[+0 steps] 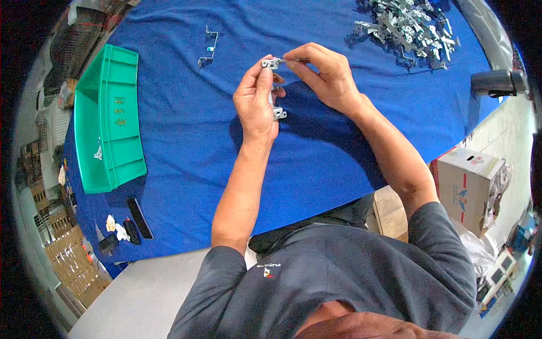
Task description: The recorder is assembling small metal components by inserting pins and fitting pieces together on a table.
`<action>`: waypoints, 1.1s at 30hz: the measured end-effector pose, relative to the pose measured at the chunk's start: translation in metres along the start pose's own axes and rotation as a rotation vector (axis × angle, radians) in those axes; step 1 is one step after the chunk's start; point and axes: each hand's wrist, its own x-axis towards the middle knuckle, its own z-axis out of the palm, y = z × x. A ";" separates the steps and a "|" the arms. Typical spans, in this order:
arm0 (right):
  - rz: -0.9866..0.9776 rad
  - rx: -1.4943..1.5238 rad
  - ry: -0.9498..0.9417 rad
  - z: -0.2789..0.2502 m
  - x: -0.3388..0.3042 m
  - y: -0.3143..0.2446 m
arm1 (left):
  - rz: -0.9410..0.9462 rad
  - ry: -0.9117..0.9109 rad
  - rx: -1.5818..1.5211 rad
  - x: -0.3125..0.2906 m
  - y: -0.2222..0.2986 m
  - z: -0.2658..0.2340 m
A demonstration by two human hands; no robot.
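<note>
Head view: the fingers (265, 76) of the left hand (257, 101) are closing around a small bent grey metal bracket (275, 87), its upper end showing above the thumb and its lower end protruding beside the palm. The right hand (327, 79) is pinching a thin grey metal pin (293, 60) between thumb and forefinger, its tip touching the bracket's upper end. Both hands are hovering above the blue cloth-covered table (186, 141). A heap of loose grey metal brackets (409, 28) is lying well apart at the far right; a green plastic bin (107, 118) is standing at the left, and a single bent wire bracket (208, 48) is lying beyond it.
</note>
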 end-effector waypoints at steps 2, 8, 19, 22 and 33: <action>-0.012 -0.037 -0.014 0.001 0.000 0.000 | -0.032 0.031 -0.046 0.001 0.000 -0.001; 0.017 -0.020 -0.007 0.005 -0.002 0.004 | -0.106 0.026 -0.033 -0.001 0.004 0.000; 0.191 -0.055 0.000 0.005 -0.003 -0.001 | -0.089 0.019 -0.161 0.003 -0.002 -0.006; 0.150 -0.029 -0.006 0.005 -0.003 0.001 | -0.098 0.005 -0.189 0.004 -0.001 -0.007; 0.138 -0.050 -0.025 0.007 -0.003 0.006 | -0.044 -0.027 -0.069 0.001 0.000 -0.007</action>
